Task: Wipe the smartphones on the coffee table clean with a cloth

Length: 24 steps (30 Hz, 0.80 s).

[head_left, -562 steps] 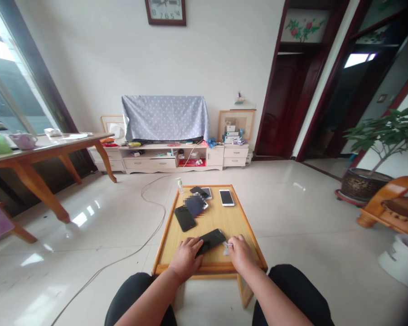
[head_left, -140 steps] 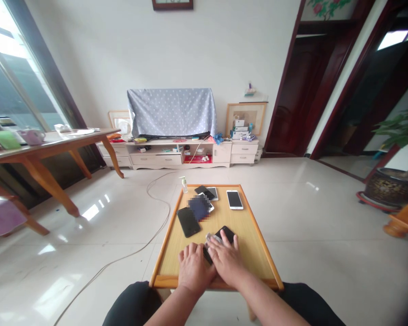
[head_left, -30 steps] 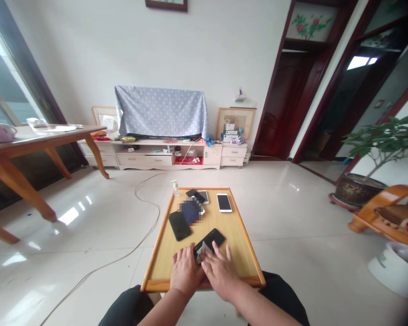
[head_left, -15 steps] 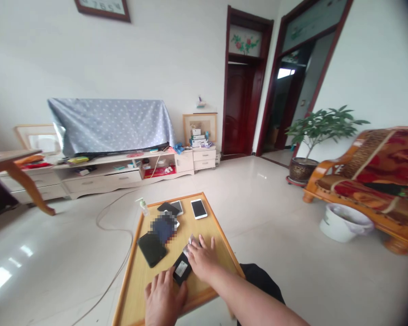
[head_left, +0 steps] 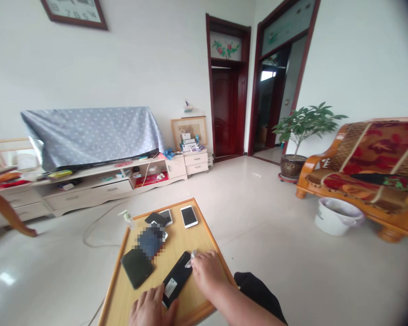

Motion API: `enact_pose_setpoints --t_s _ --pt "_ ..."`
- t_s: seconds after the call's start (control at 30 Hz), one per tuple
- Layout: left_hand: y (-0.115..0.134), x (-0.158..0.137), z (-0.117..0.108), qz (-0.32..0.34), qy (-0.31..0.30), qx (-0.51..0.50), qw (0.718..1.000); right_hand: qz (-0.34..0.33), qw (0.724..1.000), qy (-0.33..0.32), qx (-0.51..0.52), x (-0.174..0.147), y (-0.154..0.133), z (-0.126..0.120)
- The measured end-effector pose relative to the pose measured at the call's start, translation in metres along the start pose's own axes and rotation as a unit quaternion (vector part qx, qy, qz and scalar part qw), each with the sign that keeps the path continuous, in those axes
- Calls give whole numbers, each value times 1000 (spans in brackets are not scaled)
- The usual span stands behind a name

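A long black phone [head_left: 178, 277] with a pale label near its lower end lies on the small wooden table [head_left: 177, 313]. My left hand [head_left: 151, 308] grips its near end, thumb on the right edge and fingers at the left. At the phone's upper right edge, my right hand [head_left: 207, 270] is closed around a crumpled white tissue [head_left: 191, 259]. To the left lies a dark, flat, squarish item [head_left: 137, 268] whose kind I cannot make out. Above it, a dark blue thing [head_left: 150, 242] is partly blurred out.
A white phone with a dark screen [head_left: 189, 216] lies at the table's far right. Another white phone [head_left: 168, 217] is partly under a black item [head_left: 156, 219]. A pump bottle [head_left: 127, 219] stands at the far left corner. A white bucket [head_left: 336, 217] stands by the wooden sofa [head_left: 367, 172].
My right hand has gone from spread fingers over the phone's upper part to a closed grip on the tissue at its right edge, baring more of the phone. The view has turned slightly right.
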<state>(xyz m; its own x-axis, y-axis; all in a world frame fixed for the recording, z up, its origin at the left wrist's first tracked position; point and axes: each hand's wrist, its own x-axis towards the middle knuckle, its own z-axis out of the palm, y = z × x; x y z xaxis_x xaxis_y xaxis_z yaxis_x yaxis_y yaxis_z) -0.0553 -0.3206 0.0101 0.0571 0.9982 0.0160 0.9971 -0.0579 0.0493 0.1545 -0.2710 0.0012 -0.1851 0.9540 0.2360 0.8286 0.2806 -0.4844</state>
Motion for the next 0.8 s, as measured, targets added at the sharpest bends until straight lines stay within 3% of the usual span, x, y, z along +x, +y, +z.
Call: enact_pose_setpoints --t_s 0.13,0.23,0.43,0.53,0.63,0.7,0.8 --pt "-1 6 1 24 -28 -11 999 19 999 37 18 8 8 6" --pt "2 12 4 47 -25 17 998 35 991 70 110 15 18 12" --pt "-2 27 9 87 46 42 994 118 927 107 340 46 47 17" --pt "-7 35 9 50 60 2 997 165 890 120 408 56 57 17" --pt "-8 43 8 -14 57 -119 991 187 869 122 441 58 61 14" --pt "-5 52 7 -61 56 -254 964 202 859 123 455 58 61 12" --pt "4 68 11 -157 43 -453 876 222 842 126 476 62 63 12"
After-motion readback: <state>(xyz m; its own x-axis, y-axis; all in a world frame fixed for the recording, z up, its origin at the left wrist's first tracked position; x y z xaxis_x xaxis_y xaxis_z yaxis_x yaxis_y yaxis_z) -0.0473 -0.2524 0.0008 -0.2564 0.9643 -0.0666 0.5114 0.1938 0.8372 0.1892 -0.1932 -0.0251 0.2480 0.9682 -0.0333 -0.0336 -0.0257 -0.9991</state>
